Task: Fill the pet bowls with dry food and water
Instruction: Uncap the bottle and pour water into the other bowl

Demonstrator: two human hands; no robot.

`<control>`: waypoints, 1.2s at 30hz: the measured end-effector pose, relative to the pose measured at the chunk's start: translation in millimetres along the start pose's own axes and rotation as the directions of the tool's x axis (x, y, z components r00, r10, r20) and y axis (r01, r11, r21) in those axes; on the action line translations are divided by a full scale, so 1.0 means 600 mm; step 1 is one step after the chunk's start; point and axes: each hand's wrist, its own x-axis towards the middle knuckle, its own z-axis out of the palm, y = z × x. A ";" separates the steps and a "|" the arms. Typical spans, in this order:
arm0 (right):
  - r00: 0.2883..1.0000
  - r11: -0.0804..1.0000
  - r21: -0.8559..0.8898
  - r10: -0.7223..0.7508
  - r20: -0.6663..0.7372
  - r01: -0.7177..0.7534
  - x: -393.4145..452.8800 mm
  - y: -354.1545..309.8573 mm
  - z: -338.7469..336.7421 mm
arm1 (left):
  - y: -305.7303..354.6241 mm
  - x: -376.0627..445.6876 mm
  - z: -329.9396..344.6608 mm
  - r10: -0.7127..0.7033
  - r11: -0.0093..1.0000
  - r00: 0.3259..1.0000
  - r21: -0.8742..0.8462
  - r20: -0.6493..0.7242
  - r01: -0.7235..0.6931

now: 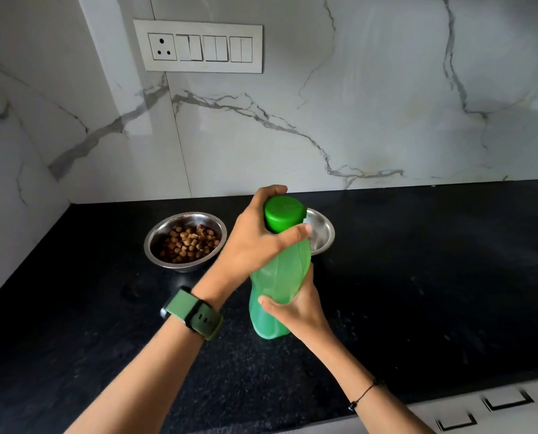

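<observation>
Drawer fronts (505,400) show pale at the near right corner, just under the front edge of the black surface (418,277), which marks the near limit for any move.

Farther in, the green bottle (280,277) stands upright on the surface, or just above it; its base is hard to judge. The right hand (296,308) has its grip closed round the lower body, fingers wrapped from behind. The left hand (255,242), a green watch (195,311) on its wrist, has its grip curled round the neck just under the cap (283,213), with the cap on. The bottle looks like thin, slightly yielding plastic with shallow ribs; if full it is probably fairly heavy, and a hard squeeze with the cap off could slop water. Low on the body is the steady place to hold while the cap is worked.

Behind the bottle, the empty steel bowl (322,233) is half hidden; to its left the other bowl (155,245) holds kibble (186,242). Open room lies right, and the marble wall (355,120) closes the back.
</observation>
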 end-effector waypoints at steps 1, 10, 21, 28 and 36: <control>1.000 1.000 0.008 0.001 0.001 -0.001 -0.001 0.000 -0.001 | 0.002 -0.008 0.010 0.002 0.999 0.997 0.039 -0.081 0.001; 0.999 0.999 -0.006 0.041 0.004 -0.041 0.005 0.014 0.004 | -0.011 -0.076 0.027 0.070 0.954 0.911 -0.239 -0.407 -0.180; 1.000 1.000 0.009 0.004 0.015 -0.004 0.001 0.000 0.002 | -0.004 -0.012 -0.030 0.071 0.997 0.997 -0.028 0.018 -0.071; 1.000 0.999 0.036 0.009 -0.004 -0.009 0.004 -0.003 0.002 | 0.024 -0.009 0.010 0.181 0.921 0.934 0.387 -0.308 -0.050; 0.999 0.999 0.038 0.011 -0.034 -0.010 0.004 -0.006 0.003 | 0.066 0.031 -0.041 -0.088 0.982 0.876 -0.187 -0.474 -0.003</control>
